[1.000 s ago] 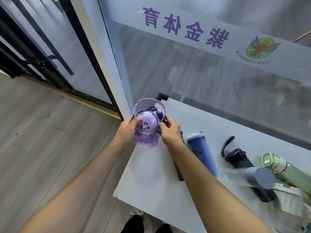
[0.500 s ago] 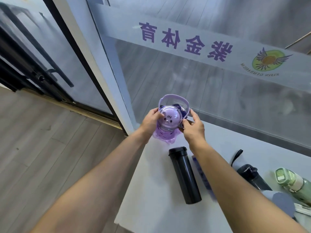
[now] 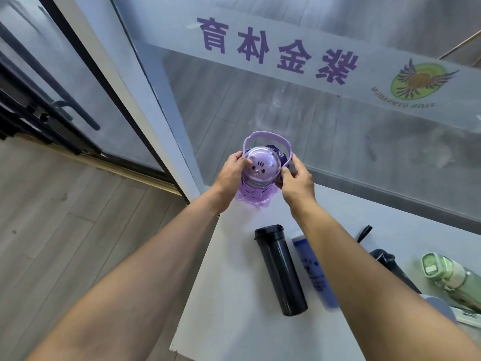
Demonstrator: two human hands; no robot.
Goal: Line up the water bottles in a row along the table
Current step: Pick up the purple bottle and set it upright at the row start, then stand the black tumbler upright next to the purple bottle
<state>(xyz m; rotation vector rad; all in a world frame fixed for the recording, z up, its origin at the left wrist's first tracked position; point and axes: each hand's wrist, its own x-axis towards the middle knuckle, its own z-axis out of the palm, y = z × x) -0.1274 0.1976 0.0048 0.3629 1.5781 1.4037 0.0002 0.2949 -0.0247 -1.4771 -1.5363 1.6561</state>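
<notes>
Purple bottle (image 3: pixel 256 178) stands upright at the far left corner of the table (image 3: pixel 234 295), close to the glass wall (image 3: pixel 338 142). Its body is see-through violet with a lobed, wavy base, topped by a clear dome lid printed with a small cartoon animal face, and a pale lilac carry handle arches over the dome. The left hand (image 3: pixel 231 175) grips the left side of the dome, thumb on the front of the lid and fingers wrapped behind. The right hand (image 3: pixel 296 182) pinches the right end of the handle and lid between thumb and curled fingers.

Nearer on the table a black flask (image 3: pixel 281 269) lies on its side, cap pointing toward the far edge. Just beside it on the right lies a blue bottle (image 3: pixel 312 272), partly covered by the right forearm. Farther right lie a black bottle with a strap (image 3: pixel 385 259) and a green bottle (image 3: pixel 447 274), its pale cap toward the far edge; whether these two touch cannot be told.

The table's left edge runs just beside the purple bottle and drops to a wood-look floor (image 3: pixel 65 217). Bare tabletop shows between the purple bottle and the black flask, along the strip under the glass wall, and from the flask to the near edge.
</notes>
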